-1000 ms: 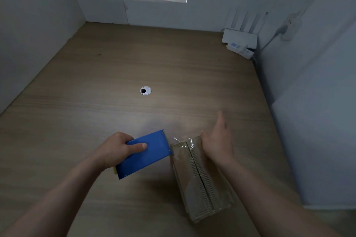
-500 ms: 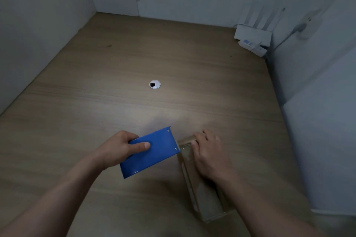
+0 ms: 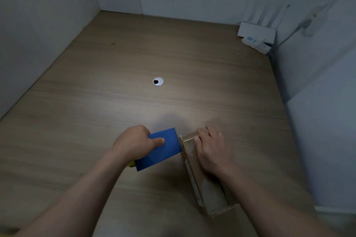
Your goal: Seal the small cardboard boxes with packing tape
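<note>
A small, long cardboard box lies on the wooden table near the front, its far end pointing away from me. My right hand rests flat on the box's far end, fingers over the top and far edge. My left hand grips a blue tape dispenser, thumb on its flat blue side, just left of the box's far end and touching it or nearly so. A bit of yellow shows under the dispenser's near corner. The tape itself is hard to make out.
A round cable grommet sits in the middle of the table. A white router with antennas stands at the back right corner, with a power strip on the right wall. Grey walls close in the table on three sides.
My right hand dropped from beside the box onto its top and slid along to the far end. The blue dispenser in my left hand has moved closer to the box's far end.
</note>
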